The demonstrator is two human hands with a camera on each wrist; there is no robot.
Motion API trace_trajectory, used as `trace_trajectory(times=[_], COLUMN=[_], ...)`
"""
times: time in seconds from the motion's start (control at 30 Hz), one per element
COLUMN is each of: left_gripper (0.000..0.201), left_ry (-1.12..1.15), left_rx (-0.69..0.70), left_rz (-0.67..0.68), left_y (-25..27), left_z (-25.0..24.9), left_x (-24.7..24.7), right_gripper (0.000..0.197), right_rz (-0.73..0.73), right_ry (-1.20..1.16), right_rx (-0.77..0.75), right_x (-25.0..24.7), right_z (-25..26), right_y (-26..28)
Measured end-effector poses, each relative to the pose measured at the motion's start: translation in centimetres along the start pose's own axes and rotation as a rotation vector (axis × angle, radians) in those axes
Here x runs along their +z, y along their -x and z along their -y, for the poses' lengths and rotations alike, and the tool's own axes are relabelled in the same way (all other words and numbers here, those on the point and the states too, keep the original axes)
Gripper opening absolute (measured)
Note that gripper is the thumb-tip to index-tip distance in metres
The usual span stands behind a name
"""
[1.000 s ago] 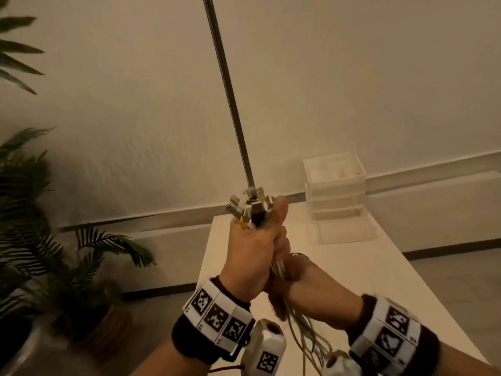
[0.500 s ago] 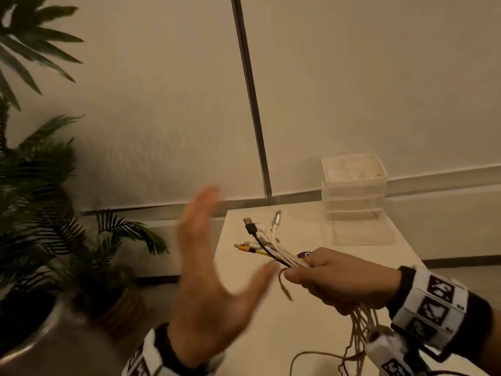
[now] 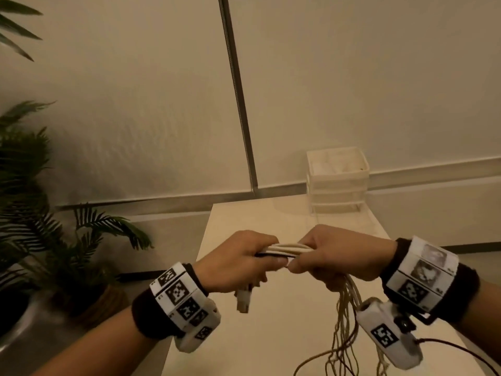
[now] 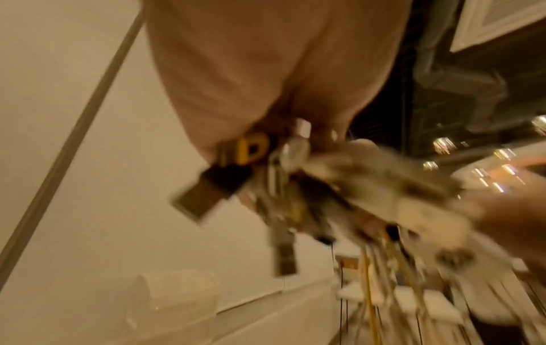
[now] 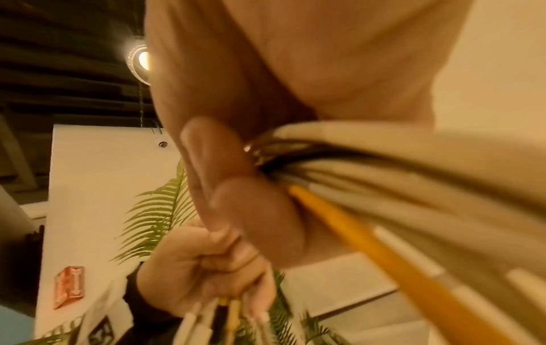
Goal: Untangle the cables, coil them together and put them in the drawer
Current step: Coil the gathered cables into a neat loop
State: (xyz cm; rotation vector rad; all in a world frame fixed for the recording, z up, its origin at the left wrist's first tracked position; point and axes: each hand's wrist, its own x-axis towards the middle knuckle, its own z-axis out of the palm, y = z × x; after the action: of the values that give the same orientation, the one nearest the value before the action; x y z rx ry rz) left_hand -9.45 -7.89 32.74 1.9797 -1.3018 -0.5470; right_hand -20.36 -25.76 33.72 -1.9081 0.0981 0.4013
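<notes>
A bundle of cables (image 3: 284,250), mostly white with one yellow and one black, stretches between my two hands above the white table (image 3: 271,335). My left hand (image 3: 238,263) grips the plug end; the plugs (image 3: 243,299) stick out below the fist, and the blurred plugs (image 4: 236,168) also show in the left wrist view. My right hand (image 3: 333,256) grips the same bundle a short way along. The loose cable lengths (image 3: 345,321) hang from it to the table; the yellow cable (image 5: 384,245) shows in the right wrist view. A white drawer unit (image 3: 337,183) stands at the table's far right.
A potted palm (image 3: 54,240) stands on the floor left of the table. A thin metal strip (image 3: 238,93) runs up the wall behind the table. A dark wire (image 3: 461,351) trails from the right wrist camera.
My left hand let go of the plugs, swung out open, then came back and gripped the plug end. The bundle now lies level between both fists.
</notes>
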Motion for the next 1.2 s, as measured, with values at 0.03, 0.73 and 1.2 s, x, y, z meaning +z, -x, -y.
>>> trace_trajectory(times=[0.03, 0.73, 1.2], left_gripper=[0.019, 0.028, 0.02], left_ry=[0.098, 1.236, 0.925], left_rx=[-0.03, -0.002, -0.123], left_rz=[-0.044, -0.658, -1.079], left_y=[-0.3, -7.3, -9.3], left_z=[0.1, -5.5, -4.0], left_x=[-0.4, 2.6, 4.9], right_gripper=[0.028, 0.052, 0.057], right_rz=[-0.028, -0.438, -0.736], right_ry=[0.002, -0.556, -0.283], right_rx=[-0.019, -0.406, -0.627], right_x=[-0.5, 2.1, 3.2], right_z=[-0.3, -5.3, -4.1], right_y=[0.2, -0.6, -3.2])
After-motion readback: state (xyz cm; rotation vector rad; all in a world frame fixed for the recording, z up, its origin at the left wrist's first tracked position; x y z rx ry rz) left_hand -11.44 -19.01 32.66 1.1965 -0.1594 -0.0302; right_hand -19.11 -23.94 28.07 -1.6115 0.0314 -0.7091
